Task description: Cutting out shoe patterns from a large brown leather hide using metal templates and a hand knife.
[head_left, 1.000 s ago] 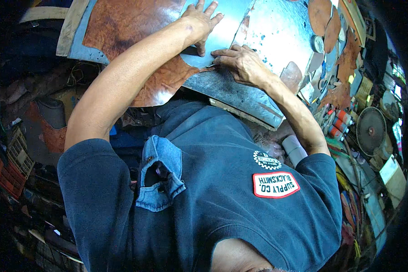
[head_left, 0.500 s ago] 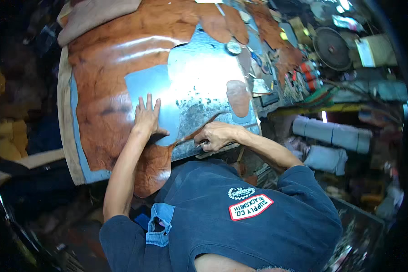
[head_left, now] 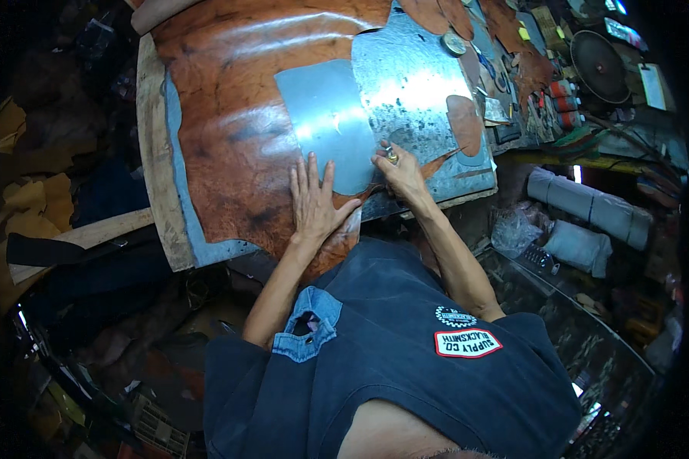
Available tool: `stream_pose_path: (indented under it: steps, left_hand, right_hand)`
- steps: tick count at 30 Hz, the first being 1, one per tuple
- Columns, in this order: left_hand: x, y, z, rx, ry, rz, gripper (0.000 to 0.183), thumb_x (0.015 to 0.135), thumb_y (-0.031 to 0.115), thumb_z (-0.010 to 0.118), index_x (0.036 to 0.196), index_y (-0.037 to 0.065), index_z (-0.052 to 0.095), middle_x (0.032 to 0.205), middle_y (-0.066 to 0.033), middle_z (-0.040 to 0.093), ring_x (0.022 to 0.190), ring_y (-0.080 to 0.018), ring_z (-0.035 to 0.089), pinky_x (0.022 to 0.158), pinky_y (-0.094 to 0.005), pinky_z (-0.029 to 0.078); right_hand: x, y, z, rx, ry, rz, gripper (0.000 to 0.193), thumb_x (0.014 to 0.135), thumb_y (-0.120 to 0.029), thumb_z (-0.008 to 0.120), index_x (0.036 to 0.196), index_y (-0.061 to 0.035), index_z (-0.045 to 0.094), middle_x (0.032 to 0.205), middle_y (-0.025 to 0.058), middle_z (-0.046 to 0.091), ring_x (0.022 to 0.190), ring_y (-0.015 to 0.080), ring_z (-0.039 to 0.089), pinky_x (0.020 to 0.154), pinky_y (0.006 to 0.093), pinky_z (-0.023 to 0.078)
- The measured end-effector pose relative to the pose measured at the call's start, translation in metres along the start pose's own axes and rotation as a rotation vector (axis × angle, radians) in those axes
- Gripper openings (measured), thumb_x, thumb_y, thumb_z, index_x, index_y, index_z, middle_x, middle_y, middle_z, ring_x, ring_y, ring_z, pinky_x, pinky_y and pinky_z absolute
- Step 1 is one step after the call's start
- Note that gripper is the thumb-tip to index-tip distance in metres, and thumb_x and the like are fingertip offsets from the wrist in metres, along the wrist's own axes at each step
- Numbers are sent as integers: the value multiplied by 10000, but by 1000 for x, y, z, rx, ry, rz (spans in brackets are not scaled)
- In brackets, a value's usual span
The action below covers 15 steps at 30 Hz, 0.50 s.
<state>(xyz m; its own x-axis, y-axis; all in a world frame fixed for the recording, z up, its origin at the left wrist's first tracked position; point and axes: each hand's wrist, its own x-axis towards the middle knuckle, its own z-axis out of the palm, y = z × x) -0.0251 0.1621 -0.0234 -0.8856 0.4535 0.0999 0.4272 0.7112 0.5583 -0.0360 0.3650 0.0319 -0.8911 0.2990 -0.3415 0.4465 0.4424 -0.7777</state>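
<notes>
Brown leather (head_left: 230, 168) covers the left and middle of the worktop. On it lies a smooth grey template sheet (head_left: 325, 115) with a rounded near end. My left hand (head_left: 314, 203) is spread flat, pressing on the template's near-left edge and the leather beside it. My right hand (head_left: 404, 177) is closed around a small metal tool (head_left: 391, 155) with a brass-coloured part, at the template's right edge; its tip is too small to make out. A narrow leather strip (head_left: 440, 163) runs rightward from behind my right hand. A leather flap (head_left: 337, 249) hangs over the near edge.
A speckled metal sheet (head_left: 413, 99) lies right of the template, bearing a rounded leather piece (head_left: 465, 126) and a round tin (head_left: 453, 43). Red-capped bottles (head_left: 565, 103) and hand tools crowd the right. A wooden board (head_left: 155, 153) edges the left side.
My right hand has moved up from the near edge to the template's right side, with the tool in it. My left hand has slid nearer the template's near end. The whole view has shifted.
</notes>
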Motion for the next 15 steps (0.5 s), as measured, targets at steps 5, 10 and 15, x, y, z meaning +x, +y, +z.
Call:
stream_pose_path:
  steps: [5, 10, 15]
  left_hand:
    - [-6, -2, 0, -33, -10, -16, 988, 728, 609, 692, 1448, 48, 312, 1525, -271, 128, 1408, -467, 94, 1149, -554, 84]
    - [-10, -4, 1, -56, 19, -21, 1030, 718, 592, 713, 1466, 47, 261, 1523, -285, 104, 1410, -468, 85, 1148, -558, 83]
    - [-6, -5, 5, -122, 47, -26, 1025, 717, 587, 702, 1453, 8, 284, 1515, -302, 127, 1419, -459, 58, 1155, -547, 50]
  right_hand:
    - [9, -3, 1, 350, -12, 296, 293, 865, -209, 649, 1048, 18, 623, 623, 7, 554, 461, 94, 494, 418, 262, 401]
    - [19, -25, 1, 242, -113, 242, 160, 821, -170, 716, 886, -52, 630, 619, -17, 559, 482, 64, 489, 430, 220, 385]
    - [36, -48, -50, 386, -7, 79, 103, 820, -126, 710, 838, -59, 633, 681, -16, 597, 559, 68, 539, 504, 215, 428]
